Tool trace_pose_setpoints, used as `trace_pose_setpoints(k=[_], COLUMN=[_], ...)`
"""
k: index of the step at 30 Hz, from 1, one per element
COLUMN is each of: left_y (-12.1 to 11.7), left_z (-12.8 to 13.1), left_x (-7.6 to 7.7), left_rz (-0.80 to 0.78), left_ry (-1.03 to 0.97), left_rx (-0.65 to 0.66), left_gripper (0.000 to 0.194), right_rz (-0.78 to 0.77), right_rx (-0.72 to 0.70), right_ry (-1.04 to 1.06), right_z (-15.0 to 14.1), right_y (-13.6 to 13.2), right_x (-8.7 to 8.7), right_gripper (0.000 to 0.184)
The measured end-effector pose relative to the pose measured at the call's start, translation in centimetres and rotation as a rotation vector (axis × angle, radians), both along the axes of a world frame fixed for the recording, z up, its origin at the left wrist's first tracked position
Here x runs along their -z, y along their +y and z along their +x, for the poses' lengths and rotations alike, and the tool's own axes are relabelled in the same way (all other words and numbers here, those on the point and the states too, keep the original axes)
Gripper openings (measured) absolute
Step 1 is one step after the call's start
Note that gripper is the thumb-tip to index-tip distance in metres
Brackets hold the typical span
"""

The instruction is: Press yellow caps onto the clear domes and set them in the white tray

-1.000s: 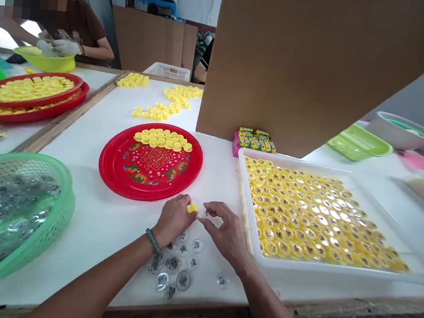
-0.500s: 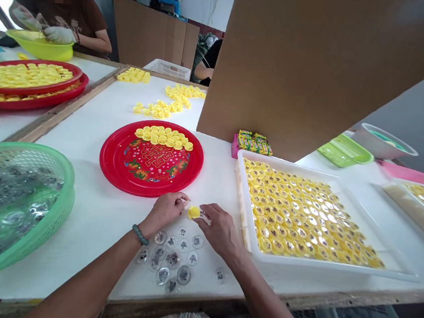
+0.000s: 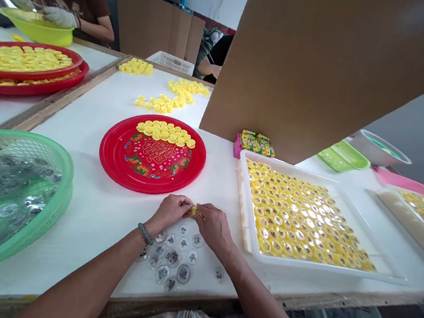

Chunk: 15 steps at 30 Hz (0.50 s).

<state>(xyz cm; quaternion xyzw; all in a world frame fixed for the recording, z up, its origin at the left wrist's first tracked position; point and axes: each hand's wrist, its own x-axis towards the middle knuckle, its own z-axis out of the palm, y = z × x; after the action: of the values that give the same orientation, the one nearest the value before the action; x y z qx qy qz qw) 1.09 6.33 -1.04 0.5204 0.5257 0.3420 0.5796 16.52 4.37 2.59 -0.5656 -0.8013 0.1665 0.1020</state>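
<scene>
My left hand [image 3: 172,209] and my right hand [image 3: 213,225] meet over the white table, fingers closed from both sides on one small yellow cap [image 3: 194,211]. Fingertips hide much of it, and a printed clear disc seems to be on it. Just below my hands lie several clear plastic discs [image 3: 172,258] with dark printed figures. Beyond my hands is a red tray [image 3: 121,163] with a floral pattern; yellow caps [image 3: 165,133] are grouped at its far side. To the right, a white tray [image 3: 245,227] holds rows of yellow caps with printed clear tops [image 3: 304,218].
At left stands a green basket [image 3: 68,175] of clear discs. Loose yellow caps [image 3: 165,103] lie farther back. A large cardboard sheet [image 3: 299,72] rises behind small colourful boxes [image 3: 256,143]. A gloved co-worker [image 3: 89,7] sits at a yellow-green basin [image 3: 55,36].
My hands have come together; the left fingers now touch the yellow cap, which was in the right fingers before. The cap has turned. The whole view has shifted slightly.
</scene>
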Motion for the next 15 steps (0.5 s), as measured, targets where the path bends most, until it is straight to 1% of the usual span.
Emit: trace_pose_setpoints(k=[5, 9, 12, 15], left_y=[-0.22, -0.19, 0.09, 0.38], left_z=[0.11, 0.17, 0.24, 0.29], left_x=[-0.6, -0.25, 0.08, 0.12], left_rz=[-0.054, -0.021, -0.025, -0.033], left_ry=[-0.038, -0.009, 0.045, 0.077], left_rx=[-0.018, 0.0, 0.008, 0.036], left_gripper=[0.02, 0.021, 0.023, 0.026], right_rz=[0.001, -0.01, -0.048, -0.063], right_rx=[-0.018, -0.014, -0.052, -0.065], right_ry=[-0.012, -0.021, 0.007, 0.0], right_z=[0.04, 0.25, 0.57, 0.7], right_y=[0.18, 0.37, 0.66, 0.98], right_x=[0.83, 0.91, 0.81, 0.99], right_gripper=[0.019, 0.012, 0.005, 0.005])
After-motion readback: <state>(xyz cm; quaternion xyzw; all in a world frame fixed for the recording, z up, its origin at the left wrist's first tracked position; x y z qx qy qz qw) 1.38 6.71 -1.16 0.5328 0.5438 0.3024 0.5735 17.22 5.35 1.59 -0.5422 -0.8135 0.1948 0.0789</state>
